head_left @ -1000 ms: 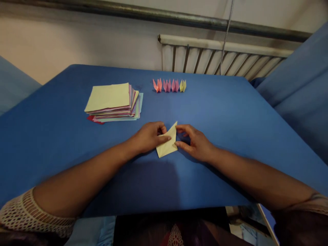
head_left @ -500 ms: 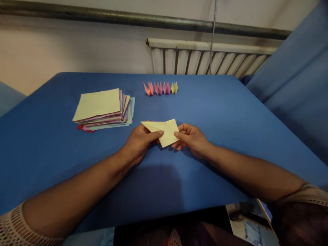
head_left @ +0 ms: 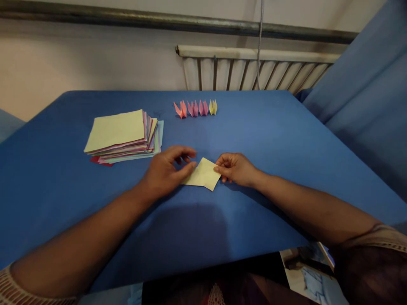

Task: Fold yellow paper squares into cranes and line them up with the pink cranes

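A pale yellow piece of folded paper (head_left: 205, 174) lies low over the blue table, its long tapering end pointing left. My right hand (head_left: 237, 168) pinches the paper's right corner between thumb and fingers. Over the tapering end, my left hand (head_left: 170, 169) has its thumb and fingers apart and hides part of that end. Whether the left thumb touches the paper, I cannot tell.
A thick stack of coloured paper (head_left: 116, 131) rests on the blue table (head_left: 270, 131) at left. Toward the back stand several small folded paper figures (head_left: 193, 109), orange, pink and yellow. Behind the table are a radiator (head_left: 235, 67) and a blue curtain (head_left: 359, 80).
My left hand has let go its pinch and opened. The folded paper has turned in my right hand, with its tapering end now lower. The view has shifted slightly right.
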Demonstrator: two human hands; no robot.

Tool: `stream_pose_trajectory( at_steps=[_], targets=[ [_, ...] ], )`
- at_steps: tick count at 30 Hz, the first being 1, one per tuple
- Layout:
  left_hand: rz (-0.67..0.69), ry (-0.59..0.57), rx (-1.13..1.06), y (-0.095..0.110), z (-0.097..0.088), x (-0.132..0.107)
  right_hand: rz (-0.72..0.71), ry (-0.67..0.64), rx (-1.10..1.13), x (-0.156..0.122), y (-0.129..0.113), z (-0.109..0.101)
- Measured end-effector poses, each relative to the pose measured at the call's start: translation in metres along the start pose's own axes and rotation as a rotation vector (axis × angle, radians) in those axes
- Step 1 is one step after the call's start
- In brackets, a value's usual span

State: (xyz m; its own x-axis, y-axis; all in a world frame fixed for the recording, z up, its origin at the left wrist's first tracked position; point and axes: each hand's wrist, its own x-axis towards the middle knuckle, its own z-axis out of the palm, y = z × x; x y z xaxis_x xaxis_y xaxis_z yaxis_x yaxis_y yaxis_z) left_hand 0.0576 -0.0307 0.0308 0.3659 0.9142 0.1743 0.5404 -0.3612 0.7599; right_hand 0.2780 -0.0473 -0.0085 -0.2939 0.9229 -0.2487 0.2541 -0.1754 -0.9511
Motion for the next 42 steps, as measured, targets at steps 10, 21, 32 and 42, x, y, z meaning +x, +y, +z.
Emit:
stream_pose_trajectory(
  at_steps=[10, 21, 32, 42],
  targets=[
    [0.317, -0.373, 0.400, -0.016, 0.020, -0.010, -0.218, 0.012, -0.457, 0.008, 0.004, -0.049],
    [0.289, -0.373, 0.413, -0.014, 0.022, -0.009, -0.498, -0.083, -1.020, -0.051, 0.005, -0.037],
    [0.323, -0.375, 0.374, -0.017, 0.023, -0.008, -0.447, -0.024, -1.138, -0.056, -0.001, -0.030],
    [0.409, -0.350, 0.417, -0.013, 0.023, -0.010, -0.416, -0.050, -1.227, -0.061, -0.005, -0.019]
  ],
)
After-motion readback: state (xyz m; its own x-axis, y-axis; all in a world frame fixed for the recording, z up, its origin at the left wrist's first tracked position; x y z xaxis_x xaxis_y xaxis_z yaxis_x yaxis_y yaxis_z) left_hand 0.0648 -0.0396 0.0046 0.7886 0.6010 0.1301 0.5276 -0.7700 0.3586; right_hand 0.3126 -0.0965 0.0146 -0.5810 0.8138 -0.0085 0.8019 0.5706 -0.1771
